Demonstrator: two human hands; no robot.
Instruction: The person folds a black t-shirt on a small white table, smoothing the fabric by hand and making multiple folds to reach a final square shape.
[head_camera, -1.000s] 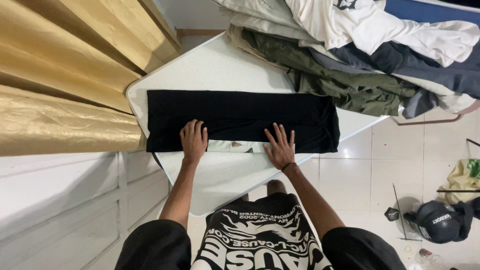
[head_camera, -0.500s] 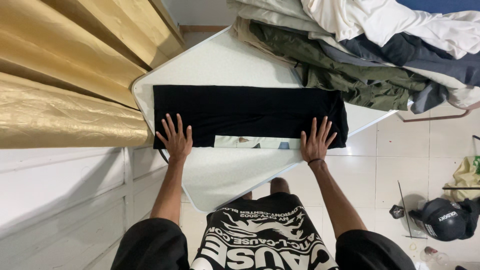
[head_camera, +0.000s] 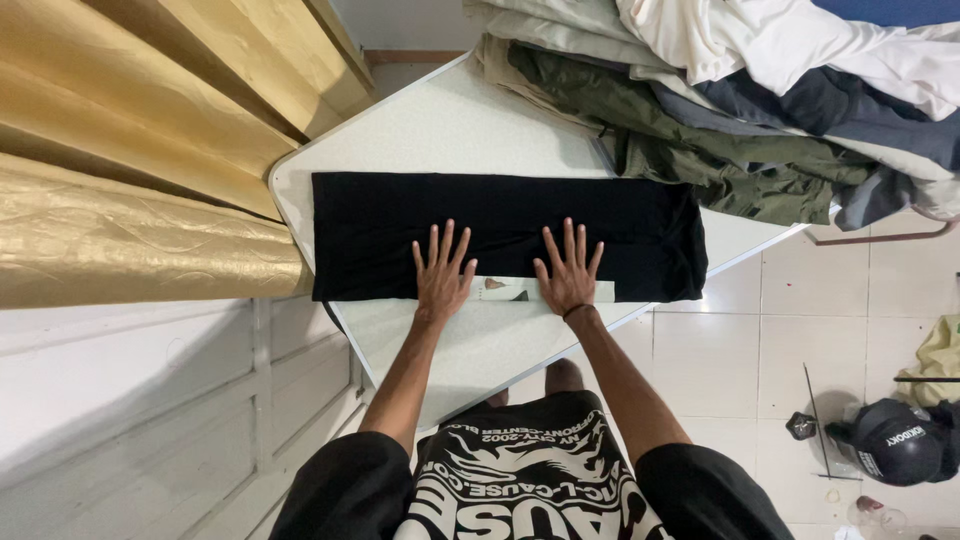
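Observation:
A black garment (head_camera: 505, 235), folded into a long flat strip, lies across a white table (head_camera: 450, 130). My left hand (head_camera: 442, 268) presses flat on its near edge, fingers spread. My right hand (head_camera: 570, 268) lies flat beside it, also with fingers apart, a dark band on the wrist. A pale printed patch (head_camera: 500, 290) of the garment shows between the two hands at the near edge. Neither hand holds anything.
A heap of clothes (head_camera: 740, 110), olive, dark blue and white, covers the table's far right. Gold curtains (head_camera: 140, 160) hang at the left. On the tiled floor at the right lie a black helmet (head_camera: 895, 440) and a yellowish cloth (head_camera: 940, 355).
Both hands slid back from the ends of the black strip to its middle, after having spread outward from the middle half a second earlier.

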